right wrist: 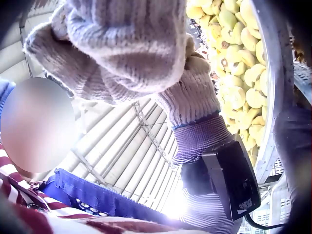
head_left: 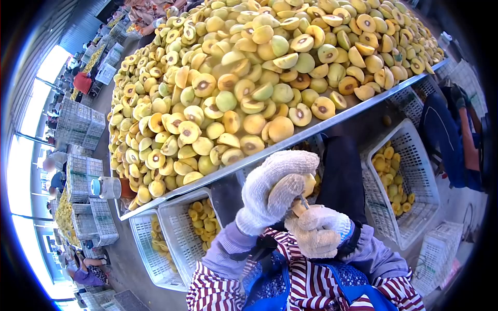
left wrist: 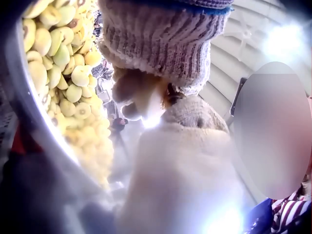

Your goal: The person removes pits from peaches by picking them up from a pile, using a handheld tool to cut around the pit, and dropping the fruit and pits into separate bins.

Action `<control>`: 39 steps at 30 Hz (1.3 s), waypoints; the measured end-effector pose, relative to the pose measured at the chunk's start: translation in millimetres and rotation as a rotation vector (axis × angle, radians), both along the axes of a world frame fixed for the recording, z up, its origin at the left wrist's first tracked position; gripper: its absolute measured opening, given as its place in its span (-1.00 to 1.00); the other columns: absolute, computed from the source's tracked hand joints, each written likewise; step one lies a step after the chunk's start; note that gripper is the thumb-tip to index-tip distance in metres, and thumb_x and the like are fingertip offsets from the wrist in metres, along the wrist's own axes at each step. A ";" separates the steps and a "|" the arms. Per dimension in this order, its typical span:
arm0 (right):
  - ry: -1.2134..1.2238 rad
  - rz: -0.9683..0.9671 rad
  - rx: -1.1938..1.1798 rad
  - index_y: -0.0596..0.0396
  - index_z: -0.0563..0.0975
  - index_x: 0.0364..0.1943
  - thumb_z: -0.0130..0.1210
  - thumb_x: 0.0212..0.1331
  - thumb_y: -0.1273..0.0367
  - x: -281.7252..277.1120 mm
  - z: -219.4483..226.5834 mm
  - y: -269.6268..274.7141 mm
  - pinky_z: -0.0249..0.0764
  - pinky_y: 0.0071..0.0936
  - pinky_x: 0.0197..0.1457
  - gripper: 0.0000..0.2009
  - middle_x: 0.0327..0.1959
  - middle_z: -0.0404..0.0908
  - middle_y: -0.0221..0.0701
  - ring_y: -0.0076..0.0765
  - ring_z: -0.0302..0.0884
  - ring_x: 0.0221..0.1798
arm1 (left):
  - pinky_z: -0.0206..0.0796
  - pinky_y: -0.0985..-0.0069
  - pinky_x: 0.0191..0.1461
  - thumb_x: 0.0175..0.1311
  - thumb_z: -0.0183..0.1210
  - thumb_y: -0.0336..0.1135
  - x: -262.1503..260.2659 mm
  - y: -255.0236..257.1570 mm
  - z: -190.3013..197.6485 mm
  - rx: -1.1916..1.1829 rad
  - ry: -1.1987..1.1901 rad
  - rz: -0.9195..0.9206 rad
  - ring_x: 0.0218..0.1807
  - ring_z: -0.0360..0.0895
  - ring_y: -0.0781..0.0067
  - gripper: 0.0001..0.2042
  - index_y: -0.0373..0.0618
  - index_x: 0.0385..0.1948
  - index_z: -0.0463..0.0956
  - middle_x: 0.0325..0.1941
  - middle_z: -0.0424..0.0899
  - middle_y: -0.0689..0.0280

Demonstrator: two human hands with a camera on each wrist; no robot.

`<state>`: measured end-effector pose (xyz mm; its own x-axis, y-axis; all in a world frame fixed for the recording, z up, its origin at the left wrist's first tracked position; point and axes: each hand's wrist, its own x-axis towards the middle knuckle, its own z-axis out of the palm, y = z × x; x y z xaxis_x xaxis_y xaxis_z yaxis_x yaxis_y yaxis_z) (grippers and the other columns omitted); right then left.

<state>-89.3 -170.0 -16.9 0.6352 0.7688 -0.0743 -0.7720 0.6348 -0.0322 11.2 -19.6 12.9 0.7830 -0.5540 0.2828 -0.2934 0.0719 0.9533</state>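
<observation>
My left hand (head_left: 277,189), in a knitted off-white glove, curls round a yellow peach half (head_left: 309,185), most of which its fingers hide. Just below, my gloved right hand (head_left: 319,230) grips a short tool with a light wooden handle (head_left: 299,208). The tool's metal end (head_left: 303,200) points up at the fruit, and the two hands are close together over the lap. Both wrist views show mainly gloves, with the work largely hidden. Beyond the hands lies a large heap of halved peaches (head_left: 254,93), many showing brown centres.
A metal table edge (head_left: 290,141) runs in front of the hands. White plastic crates with peach halves stand below it, one crate (head_left: 415,171) at right and another (head_left: 176,243) at left. A clear jar (head_left: 109,187) sits at the table's left corner. Other people and stacked crates fill the left background.
</observation>
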 end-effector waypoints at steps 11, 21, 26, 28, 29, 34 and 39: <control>-0.079 0.082 0.112 0.16 0.49 -0.41 -0.06 0.45 0.21 5.0 -32.8 5.8 0.31 -0.44 -0.79 -0.66 -0.74 0.45 -0.36 -0.37 0.33 -0.83 | 0.56 0.44 -0.14 0.44 0.02 0.15 -16.2 -19.8 -12.4 -0.532 1.027 0.090 -0.16 0.67 0.31 -0.44 -0.30 0.04 0.49 -0.11 0.67 0.11; -0.052 -0.035 -0.689 0.16 0.44 -0.50 0.10 0.24 0.36 19.1 11.2 -17.9 0.21 -0.56 -0.78 -0.79 -0.74 0.38 -0.41 -0.47 0.29 -0.82 | 0.56 0.41 -0.05 0.48 0.02 0.04 -15.3 102.9 -54.3 -0.161 0.368 0.834 -0.08 0.68 0.23 -0.54 -0.27 0.01 0.51 -0.11 0.68 0.14; -0.098 0.149 -0.864 0.13 0.49 -0.42 0.12 0.29 0.31 41.3 12.3 -1.1 0.15 -0.61 -0.77 -0.80 -0.72 0.39 -0.51 -0.58 0.26 -0.80 | 0.21 0.14 0.42 0.04 0.42 -0.33 7.4 139.2 -68.6 1.012 -0.615 0.976 0.37 0.36 -0.02 -0.50 -0.04 0.09 0.52 0.26 0.51 0.11; -0.185 0.245 -0.861 0.04 0.52 -0.40 0.17 0.29 0.18 44.1 14.5 6.7 0.09 -0.72 -0.74 -0.75 -0.67 0.41 -0.60 -0.72 0.23 -0.75 | 0.33 0.24 0.31 0.06 0.39 -0.41 31.0 105.1 -67.2 0.807 -0.589 0.834 0.25 0.50 0.07 -0.53 -0.08 0.07 0.53 0.20 0.56 0.08; -0.241 0.226 -0.881 0.06 0.51 -0.40 0.16 0.30 0.20 44.2 13.2 8.9 0.10 -0.68 -0.75 -0.76 -0.69 0.42 -0.57 -0.68 0.24 -0.77 | 0.31 0.22 0.33 0.07 0.37 -0.37 48.2 93.2 -74.3 0.891 -0.605 0.782 0.30 0.44 0.00 -0.52 -0.06 0.09 0.50 0.24 0.52 0.07; -0.208 0.187 -1.022 0.06 0.50 -0.38 0.18 0.28 0.19 46.5 19.0 4.8 0.14 -0.70 -0.73 -0.75 -0.67 0.43 -0.55 -0.68 0.28 -0.74 | 0.36 0.18 0.18 0.00 0.31 -0.23 102.9 63.8 -103.7 1.278 -0.495 0.596 0.15 0.48 0.07 -0.48 0.04 0.10 0.46 0.13 0.50 0.19; -0.210 0.183 -1.124 0.02 0.49 -0.21 0.20 0.26 0.14 43.9 14.9 11.7 0.17 -0.72 -0.70 -0.73 -0.64 0.44 -0.57 -0.72 0.29 -0.70 | 0.43 0.19 0.04 0.00 0.30 -0.21 121.5 80.6 -91.8 1.276 -0.673 0.357 0.03 0.50 0.14 -0.60 0.04 -0.05 0.54 0.04 0.52 0.23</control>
